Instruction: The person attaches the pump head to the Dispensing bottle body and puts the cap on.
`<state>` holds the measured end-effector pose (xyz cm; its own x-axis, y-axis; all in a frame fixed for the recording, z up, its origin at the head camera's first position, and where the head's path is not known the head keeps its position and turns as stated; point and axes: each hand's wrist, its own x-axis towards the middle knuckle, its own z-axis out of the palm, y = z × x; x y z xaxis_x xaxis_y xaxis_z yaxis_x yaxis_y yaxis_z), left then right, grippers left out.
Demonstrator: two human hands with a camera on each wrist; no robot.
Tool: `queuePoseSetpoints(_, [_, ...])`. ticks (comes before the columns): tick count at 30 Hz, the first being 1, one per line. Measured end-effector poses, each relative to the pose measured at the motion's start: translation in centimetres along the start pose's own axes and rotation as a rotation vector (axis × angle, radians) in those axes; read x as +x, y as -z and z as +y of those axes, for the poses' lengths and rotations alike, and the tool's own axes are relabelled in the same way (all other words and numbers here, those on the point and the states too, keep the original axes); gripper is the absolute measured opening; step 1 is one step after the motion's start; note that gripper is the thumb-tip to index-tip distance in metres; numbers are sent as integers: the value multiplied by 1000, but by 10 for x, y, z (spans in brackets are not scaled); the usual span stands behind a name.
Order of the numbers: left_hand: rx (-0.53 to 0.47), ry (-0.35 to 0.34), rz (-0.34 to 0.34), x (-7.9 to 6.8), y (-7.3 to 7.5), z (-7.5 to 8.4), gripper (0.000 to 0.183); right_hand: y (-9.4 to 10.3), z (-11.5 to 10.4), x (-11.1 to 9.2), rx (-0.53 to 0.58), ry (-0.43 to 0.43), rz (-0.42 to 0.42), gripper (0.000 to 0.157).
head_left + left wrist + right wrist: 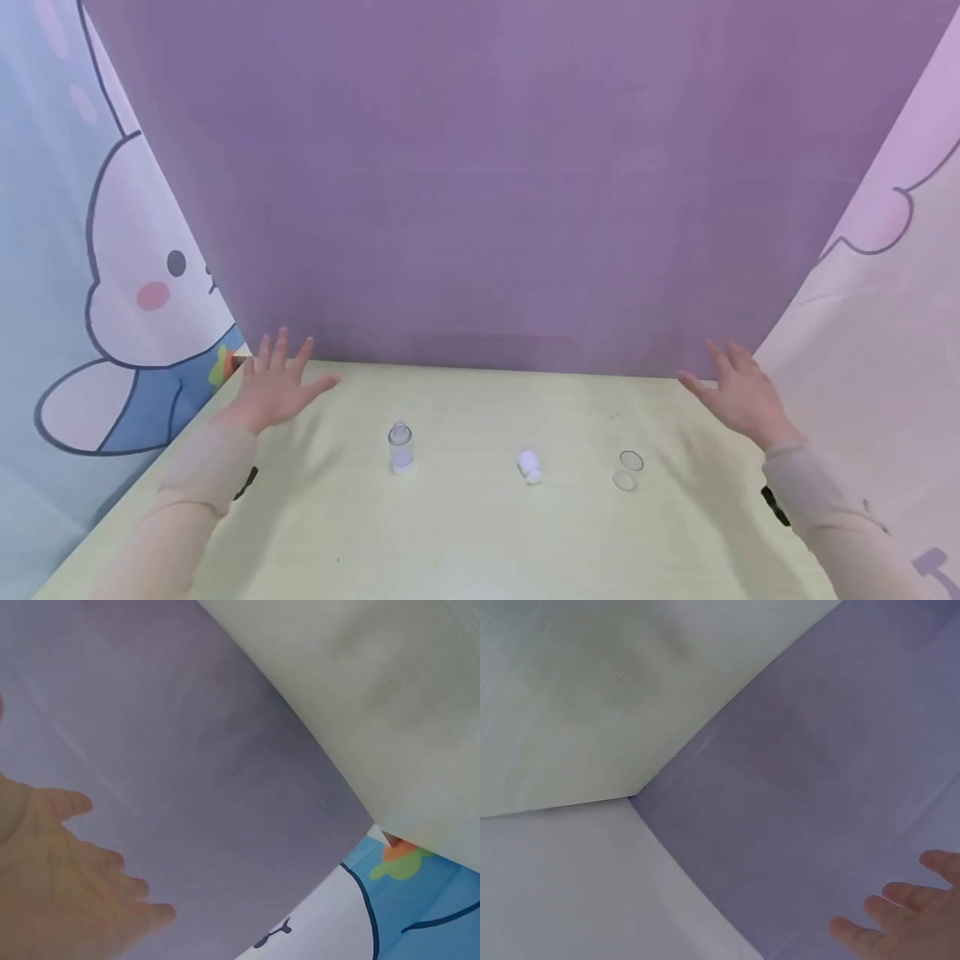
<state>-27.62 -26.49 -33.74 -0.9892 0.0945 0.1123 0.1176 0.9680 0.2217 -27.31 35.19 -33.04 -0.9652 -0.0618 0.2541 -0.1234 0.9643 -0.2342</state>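
Hands [273, 392] [746, 400] spread, empty; clear bottle [401, 451], white bottle [529, 467] & 2 rings [632, 460] [624, 480] untouched on table [480, 533]; we've prob. nothing done, all left.

Wears long, pale beige sleeves [201, 477], matching and softly creased (with a small black piece [776, 506] showing beside each).

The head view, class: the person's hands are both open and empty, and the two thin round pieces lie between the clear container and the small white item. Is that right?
Not quite. The head view shows the small white item between the clear container and the two thin round pieces. Left hand and right hand are open and empty.
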Motion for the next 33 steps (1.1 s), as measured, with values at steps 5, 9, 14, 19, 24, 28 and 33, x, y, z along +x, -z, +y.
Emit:
queuePoseSetpoints(5, [-101, -62, 36, -9, 4, 3, 81, 0, -10, -7, 40, 64, 128, 67])
queuePoseSetpoints(9, [-186, -102, 96, -19, 6, 9, 73, -2, -21, -14, 72, 104, 218, 52])
queuePoseSetpoints(14, [-262, -133, 180, -30, 10, 22, 60, -3, -37, -22, 96, 139, 296, 40])
queuePoseSetpoints(19, [-357, -129, 212, -35, 10, 30, 53, -3, -54, -30, 145, 88, 265, 40])
queuePoseSetpoints(24, [-509, -111, 182, -44, 4, 32, 48, -7, -68, -40, 222, 53, 211, 39])
queuePoseSetpoints(28, [-592, -105, 148, -47, 0, 35, 45, -10, -77, -44, 291, 57, 186, 38])
queuePoseSetpoints(33, [-620, -101, 102, -51, -8, 40, 42, -17, -89, -49, 375, 79, 161, 36])
